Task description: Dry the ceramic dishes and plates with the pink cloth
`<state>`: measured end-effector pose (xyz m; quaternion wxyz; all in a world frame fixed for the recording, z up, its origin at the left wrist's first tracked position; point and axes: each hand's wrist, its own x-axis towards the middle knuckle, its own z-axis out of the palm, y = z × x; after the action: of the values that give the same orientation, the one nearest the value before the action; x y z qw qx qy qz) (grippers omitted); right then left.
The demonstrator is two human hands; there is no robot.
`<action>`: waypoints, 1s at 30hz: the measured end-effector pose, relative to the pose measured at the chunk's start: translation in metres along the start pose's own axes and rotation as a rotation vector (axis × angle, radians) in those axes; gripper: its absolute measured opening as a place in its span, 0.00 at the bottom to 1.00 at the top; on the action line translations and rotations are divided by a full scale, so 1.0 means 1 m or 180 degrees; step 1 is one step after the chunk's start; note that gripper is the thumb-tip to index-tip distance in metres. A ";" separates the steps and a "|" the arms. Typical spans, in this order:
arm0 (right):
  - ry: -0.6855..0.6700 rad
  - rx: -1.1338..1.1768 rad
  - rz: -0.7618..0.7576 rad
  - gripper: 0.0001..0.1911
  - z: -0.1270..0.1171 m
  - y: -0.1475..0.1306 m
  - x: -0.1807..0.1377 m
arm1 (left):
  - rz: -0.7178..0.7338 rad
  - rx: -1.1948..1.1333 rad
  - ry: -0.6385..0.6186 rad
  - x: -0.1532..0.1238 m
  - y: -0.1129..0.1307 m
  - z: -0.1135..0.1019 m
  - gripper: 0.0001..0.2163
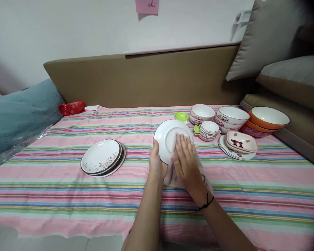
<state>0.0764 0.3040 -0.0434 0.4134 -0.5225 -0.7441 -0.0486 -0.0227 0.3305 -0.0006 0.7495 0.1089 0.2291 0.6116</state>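
Note:
My left hand [156, 161] grips the lower left rim of a white plate [164, 136] and holds it tilted above the striped cloth. My right hand [187, 161] lies flat with fingers together on a pale cloth [172, 176], pressing it against the plate's face. The cloth hangs down under my right palm. A black band circles my right wrist.
A stack of patterned plates [102, 161] sits to the left on the striped tablecloth [68, 195]. At the right stand white bowls [202, 113], small stacked saucers [209, 130], orange bowls [268, 120], a square dish [241, 142] on plates and a green dish [181, 116]. A red packet [72, 107] lies far left.

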 end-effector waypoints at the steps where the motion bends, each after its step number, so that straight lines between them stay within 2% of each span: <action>1: 0.0071 -0.0071 -0.0038 0.28 -0.001 -0.001 0.000 | -0.0037 0.0003 0.0044 0.000 -0.001 0.001 0.25; 4: 0.0458 -0.0261 0.0017 0.25 -0.002 -0.006 0.001 | -0.0113 -0.0034 0.0204 -0.001 -0.002 0.003 0.26; 6: 0.0516 -0.0197 0.0043 0.27 -0.001 -0.009 0.001 | -0.0129 -0.0064 0.0257 0.000 -0.003 0.003 0.26; 11: -0.0065 0.0052 -0.0053 0.30 0.001 -0.008 0.009 | 0.0021 -0.0009 0.0094 0.002 -0.005 0.000 0.25; 14: -0.0219 0.0027 -0.0026 0.32 -0.001 -0.007 0.011 | 0.0138 0.0136 -0.0058 0.001 -0.007 -0.001 0.22; 19: -0.0748 0.0162 -0.0515 0.32 -0.004 -0.001 -0.004 | 0.0154 0.0173 0.0221 0.003 -0.001 -0.006 0.22; 21: -0.0609 0.0172 -0.0437 0.32 -0.003 0.005 -0.007 | 0.0208 0.0170 0.0122 0.003 0.004 -0.007 0.22; 24: -0.0102 0.0151 0.0008 0.33 -0.002 0.012 0.000 | 0.0137 0.0404 -0.0155 0.003 0.007 -0.010 0.21; 26: 0.0076 0.0150 0.0280 0.33 -0.002 0.013 0.010 | 0.0022 0.0625 -0.0263 0.003 0.007 -0.012 0.20; 28: 0.0060 0.0235 0.0311 0.32 -0.002 0.010 0.015 | 0.0047 0.0780 -0.0248 0.003 0.005 -0.015 0.20; 30: -0.0171 0.0402 0.0052 0.32 -0.002 0.006 0.015 | 0.0196 0.0841 -0.0138 0.004 0.005 -0.018 0.20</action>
<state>0.0805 0.3162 -0.0344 0.4258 -0.5025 -0.7522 0.0158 -0.0348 0.3329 -0.0147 0.7143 0.2268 0.2879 0.5962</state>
